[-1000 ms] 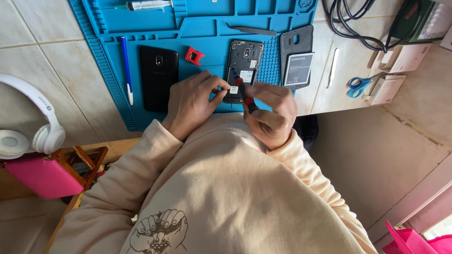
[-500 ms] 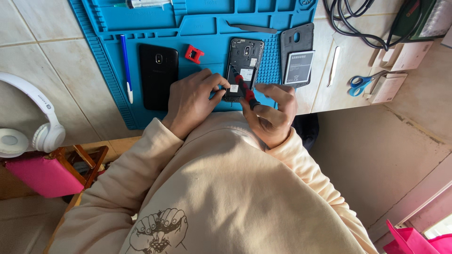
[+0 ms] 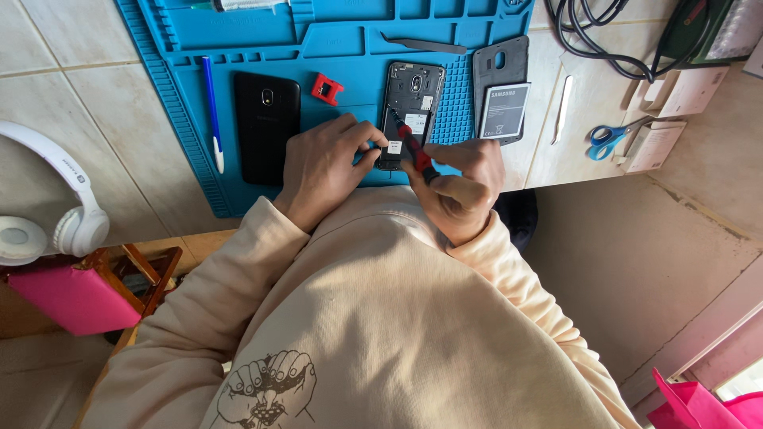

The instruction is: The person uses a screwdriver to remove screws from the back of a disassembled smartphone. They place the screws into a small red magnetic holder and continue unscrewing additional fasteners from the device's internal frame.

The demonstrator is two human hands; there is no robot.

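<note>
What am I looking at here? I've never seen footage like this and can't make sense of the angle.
There is no machine: a camera worn on a person's head looks down over their cream sweatshirt at two bare hands. On the tiled counter lies a blue work mat. On it the left hand steadies an opened phone with its back off, while the right hand holds a red-and-black screwdriver to it. Beside it lie a battery on the removed back cover, another black phone, a small red part and a blue pen. Off the mat are blue scissors and white headphones.
</note>
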